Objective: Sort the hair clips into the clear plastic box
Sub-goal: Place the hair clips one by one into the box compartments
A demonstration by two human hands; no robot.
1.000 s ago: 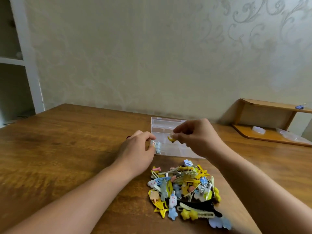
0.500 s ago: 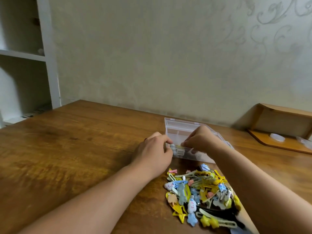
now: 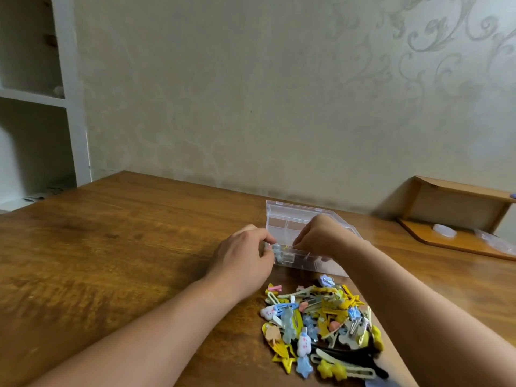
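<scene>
Right hand reaches into clear plastic box, beyond the hair clips.

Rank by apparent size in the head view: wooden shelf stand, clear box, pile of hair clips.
1. Pile of hair clips and clear box: similar; the pile sits nearer, so unranked.
2. Wooden shelf stand: smaller, though cropped and farther away.

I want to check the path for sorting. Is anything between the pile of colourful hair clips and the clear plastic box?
Nothing visible blocks it. The pile of colourful hair clips lies just before the open clear plastic box, with bare wooden table between. The left hand and right hand are at the box's front wall.
</scene>
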